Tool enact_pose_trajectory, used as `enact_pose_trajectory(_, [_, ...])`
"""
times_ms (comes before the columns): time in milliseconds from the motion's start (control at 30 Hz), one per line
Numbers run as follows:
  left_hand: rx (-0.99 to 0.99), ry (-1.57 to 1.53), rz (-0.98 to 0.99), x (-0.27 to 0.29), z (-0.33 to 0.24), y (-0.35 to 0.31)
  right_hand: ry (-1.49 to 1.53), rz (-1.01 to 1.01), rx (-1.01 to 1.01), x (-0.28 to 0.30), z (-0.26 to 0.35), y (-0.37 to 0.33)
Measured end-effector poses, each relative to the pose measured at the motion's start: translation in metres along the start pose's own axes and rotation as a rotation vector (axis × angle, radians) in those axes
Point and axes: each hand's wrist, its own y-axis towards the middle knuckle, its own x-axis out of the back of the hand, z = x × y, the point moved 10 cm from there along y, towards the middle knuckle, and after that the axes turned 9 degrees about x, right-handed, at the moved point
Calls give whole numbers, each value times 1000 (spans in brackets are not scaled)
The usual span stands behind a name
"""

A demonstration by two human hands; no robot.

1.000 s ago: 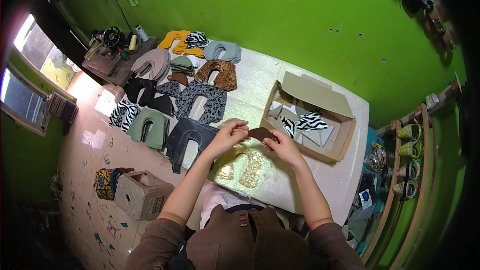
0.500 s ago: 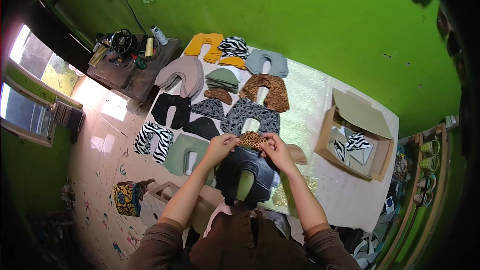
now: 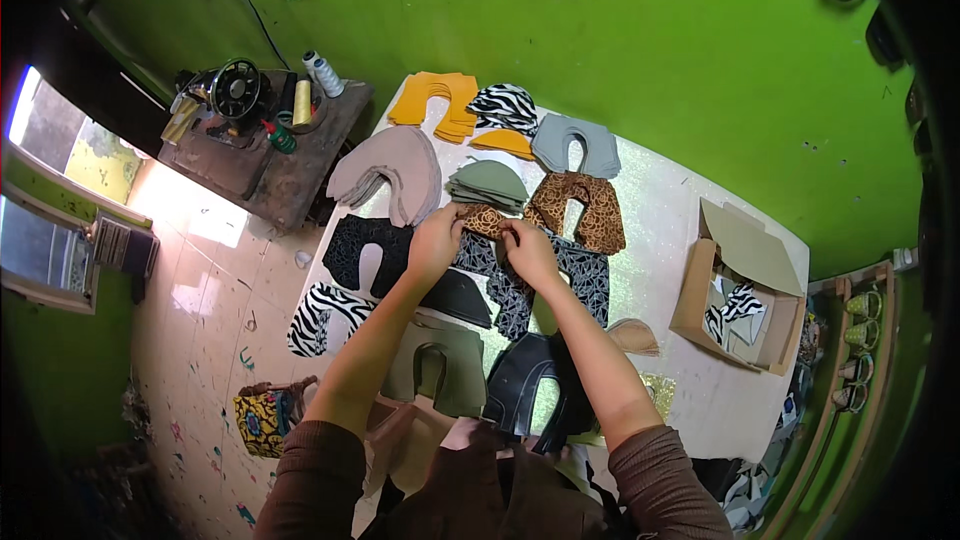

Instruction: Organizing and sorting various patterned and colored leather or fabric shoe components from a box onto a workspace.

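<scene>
- White table point(image 3: 665, 240) against a green wall point(image 3: 690, 80), cut pieces in stacks over much of it.
- Nearest us: olive U-shaped stack point(image 3: 460, 370) and black U-shaped piece point(image 3: 507, 385), side by side.
- Left hand point(image 3: 437, 243): fingertips pinching the left end of the spotted brown piece point(image 3: 484, 221).
- Right hand point(image 3: 530, 252): fingertips pinching its right end, thumb partly hidden from us.
- Piece lies between both sets of fingertips, touching each; we call neither hand nearer. Long axis runs left to right, right end dipping slightly toward us. Rounded side seems to point away, toward the wall; fingers cover some. Lifted or resting, we can't tell.
- Just beyond: green half-moon stack point(image 3: 487, 183); to its right, spotted U-shaped stack point(image 3: 601, 225).
- Far end: yellow U-shaped stack point(image 3: 457, 102).
</scene>
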Motion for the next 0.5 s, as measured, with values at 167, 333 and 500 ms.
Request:
enact_pose_trajectory(167, [27,-5,15,-15,24,11,-195,40,21,-14,1,12])
enact_pose_trajectory(333, [-31,90,-53,-12,27,14,-366,98,-22,-27,5,17])
enact_pose_trajectory(500, [-56,277,-39,-16,17,8,-508,-9,129,-21,21,9])
